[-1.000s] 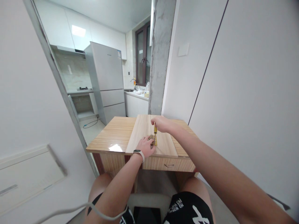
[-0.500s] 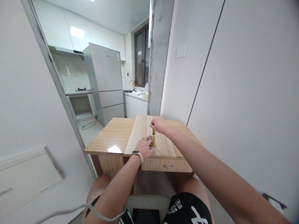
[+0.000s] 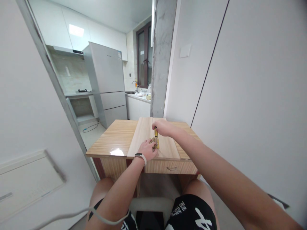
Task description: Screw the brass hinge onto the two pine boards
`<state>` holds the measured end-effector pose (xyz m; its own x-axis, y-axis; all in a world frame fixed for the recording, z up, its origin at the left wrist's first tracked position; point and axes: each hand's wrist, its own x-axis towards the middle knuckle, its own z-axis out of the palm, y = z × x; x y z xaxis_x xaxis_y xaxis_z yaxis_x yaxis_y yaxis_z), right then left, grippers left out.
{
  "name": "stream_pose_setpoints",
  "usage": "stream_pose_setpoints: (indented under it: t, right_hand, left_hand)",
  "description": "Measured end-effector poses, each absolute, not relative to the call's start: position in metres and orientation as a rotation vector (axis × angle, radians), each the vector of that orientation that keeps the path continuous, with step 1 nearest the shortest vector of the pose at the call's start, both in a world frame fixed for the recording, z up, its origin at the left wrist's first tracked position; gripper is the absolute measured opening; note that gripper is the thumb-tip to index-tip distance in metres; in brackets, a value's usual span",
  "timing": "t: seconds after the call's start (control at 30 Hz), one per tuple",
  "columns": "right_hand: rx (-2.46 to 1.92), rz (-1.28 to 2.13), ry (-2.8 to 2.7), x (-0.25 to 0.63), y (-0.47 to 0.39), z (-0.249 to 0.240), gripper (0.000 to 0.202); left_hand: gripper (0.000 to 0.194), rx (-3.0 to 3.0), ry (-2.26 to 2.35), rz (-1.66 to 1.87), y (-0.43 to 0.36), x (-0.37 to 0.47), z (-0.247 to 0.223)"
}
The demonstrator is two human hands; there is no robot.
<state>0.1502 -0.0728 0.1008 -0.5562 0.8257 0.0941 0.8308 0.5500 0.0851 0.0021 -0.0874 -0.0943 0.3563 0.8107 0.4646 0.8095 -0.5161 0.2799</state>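
Note:
My right hand (image 3: 162, 127) is closed around the yellow and black handle of a screwdriver (image 3: 156, 132), which stands nearly upright. Its shaft points down at a brass-coloured hinge (image 3: 157, 144) on a pale wooden board (image 3: 141, 134). Fingers of my left hand (image 3: 147, 150) press on the hinge's left side, close around the screwdriver's lower end, and cover part of the metal. A screw under the tip is too small to make out. A thin seam runs along the board, above the hinge.
The board lies across a striped wooden desk (image 3: 111, 137) with a drawer (image 3: 170, 167) in front. My knees are beneath the desk edge. A white wall (image 3: 230, 105) stands close on the right. Behind are a grey pillar (image 3: 163, 64) and a fridge (image 3: 106, 73). A pale cable (image 3: 72, 214) crosses my left forearm.
The view has shifted slightly. My right hand still grips the screwdriver over the hinge, with its wrist a little turned. My left hand keeps its place on the hinge.

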Motion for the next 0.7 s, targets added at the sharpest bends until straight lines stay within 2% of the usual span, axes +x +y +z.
stream_pose_setpoints:
  t: [0.07,0.2,0.37,0.43,0.7]
  right_hand:
    - [-1.434,-0.224,-2.727,0.147,-0.074,0.1,0.03]
    - [-1.474,-0.285,-2.706,0.138,-0.075,0.098,0.016]
    - [-1.604,-0.354,-2.636,0.132,-0.075,0.099,0.038]
    - [-1.624,-0.39,-2.603,0.132,-0.076,0.099,0.04]
    - [-1.457,-0.364,-2.631,0.137,-0.083,0.096,0.018]
  left_hand:
    - [0.029,2.587,1.542,0.891,-0.087,0.002,-0.094]
    - [0.027,2.6,1.531,0.91,-0.087,0.002,-0.095]
    - [0.029,2.603,1.532,0.9,-0.087,0.002,-0.094]
    - [0.029,2.602,1.536,0.901,-0.087,0.002,-0.093]
    - [0.03,2.58,1.531,0.911,-0.087,0.002,-0.094]
